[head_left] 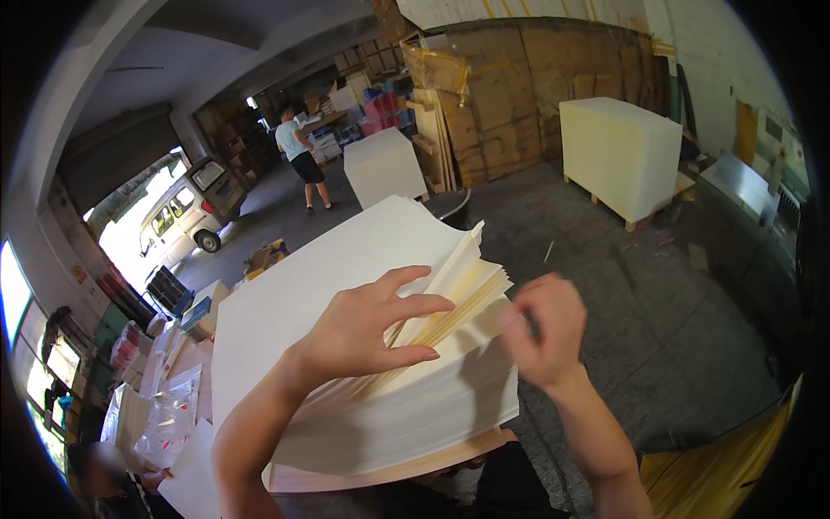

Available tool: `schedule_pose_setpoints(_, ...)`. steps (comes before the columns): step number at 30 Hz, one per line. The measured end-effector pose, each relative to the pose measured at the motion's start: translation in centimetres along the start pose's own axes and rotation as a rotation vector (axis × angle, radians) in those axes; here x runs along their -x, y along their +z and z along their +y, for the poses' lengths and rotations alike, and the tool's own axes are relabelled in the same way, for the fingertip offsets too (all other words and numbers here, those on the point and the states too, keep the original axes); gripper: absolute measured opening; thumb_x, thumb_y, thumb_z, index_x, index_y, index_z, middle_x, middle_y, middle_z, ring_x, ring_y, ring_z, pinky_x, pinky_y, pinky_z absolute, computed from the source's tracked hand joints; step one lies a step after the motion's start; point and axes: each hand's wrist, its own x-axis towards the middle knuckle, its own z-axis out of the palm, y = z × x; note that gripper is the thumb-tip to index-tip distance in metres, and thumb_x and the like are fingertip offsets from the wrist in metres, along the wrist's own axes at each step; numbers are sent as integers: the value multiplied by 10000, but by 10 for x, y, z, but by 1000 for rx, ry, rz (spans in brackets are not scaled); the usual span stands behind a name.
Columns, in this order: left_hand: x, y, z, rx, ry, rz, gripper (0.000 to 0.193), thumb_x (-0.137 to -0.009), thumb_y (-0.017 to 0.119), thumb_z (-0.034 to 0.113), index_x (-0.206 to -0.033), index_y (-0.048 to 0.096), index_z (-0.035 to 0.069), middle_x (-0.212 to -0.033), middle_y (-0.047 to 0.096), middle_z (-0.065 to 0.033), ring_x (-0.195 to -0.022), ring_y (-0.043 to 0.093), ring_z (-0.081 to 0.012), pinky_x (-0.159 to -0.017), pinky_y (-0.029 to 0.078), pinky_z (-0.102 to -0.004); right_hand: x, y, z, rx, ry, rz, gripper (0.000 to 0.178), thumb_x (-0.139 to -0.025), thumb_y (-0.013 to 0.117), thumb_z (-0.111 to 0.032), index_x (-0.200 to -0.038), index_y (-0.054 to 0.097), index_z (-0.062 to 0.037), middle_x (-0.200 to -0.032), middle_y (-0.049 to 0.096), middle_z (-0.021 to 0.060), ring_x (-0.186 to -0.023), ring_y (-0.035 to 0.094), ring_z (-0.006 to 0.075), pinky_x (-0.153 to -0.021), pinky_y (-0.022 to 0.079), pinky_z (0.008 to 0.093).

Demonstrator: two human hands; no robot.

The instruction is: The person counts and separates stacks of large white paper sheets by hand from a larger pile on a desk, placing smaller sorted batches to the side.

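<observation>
- A tall stack of cream paper sheets [346, 285] sits in the lower middle of the frame, resting on a pale wooden board [380, 474] whose edge shows beneath it.
- The left hand [367, 324] lies on the stack with fingers spread, lifting and fanning the upper sheets at the right corner so their edges splay upward.
- The right hand [545, 329] is curled at the fanned corner, fingers bent in against the sheet edges; motion blur hides whether it pinches any sheet.
- Clear plastic bags with reddish print [164, 415] lie just left of the stack, beside a loose white sheet [194, 480] at the lower edge.
- A second person's head and dark sleeve [108, 484] show in the lower left corner.
- Small boxes, blue and pale [201, 313], stand beyond the bags, with a dark crate [169, 290] further back.
- On the grey concrete floor [674, 320], two large white paper blocks stand well apart: one [618, 156] on a wooden pallet at right, one [385, 164] near the centre.
- Brown flattened cardboard [510, 95] leans against the back wall; pink and blue crates [385, 108] are stacked to its left.
- A person in a light shirt and dark shorts [303, 156] stands in the background, near a pale van [186, 212] parked at the bright doorway.
- A small red-and-white sign [78, 274] hangs on the left wall.
</observation>
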Motion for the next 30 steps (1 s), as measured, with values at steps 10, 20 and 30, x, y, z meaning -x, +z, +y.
schedule_pose_setpoints(10, 0, 22, 23, -313, 148, 62, 815, -832, 815, 278, -1559, 500, 86, -1610, 461, -231, -1111, 695, -342, -862, 626, -427, 17, 8, -8, -170, -93, -413, 372, -783, 783, -285, -1082, 755, -65, -1110, 670, 155, -1096, 640, 383, -992, 521, 476)
schedule_pose_setpoints(20, -10, 35, 11, -336, 40, 53, 722, -891, 773, 332, -1498, 528, 26, -1401, 609, -161, -1092, 676, -327, -852, 607, -429, 23, 1, 10, -258, -5, -313, 213, -851, 738, -169, -1003, 752, -20, -998, 733, 109, -974, 707, 331, -925, 571, 435)
schedule_pose_setpoints(30, -14, 15, -1, -220, 121, -25, 511, -997, 674, 205, -1500, 596, 250, -1537, 536, -166, -1007, 728, -314, -870, 608, -414, -29, -16, -10, 0, 354, -334, 462, -1004, 685, -399, -779, 602, -4, -693, 638, 174, -632, 651, 379, -598, 516, 450)
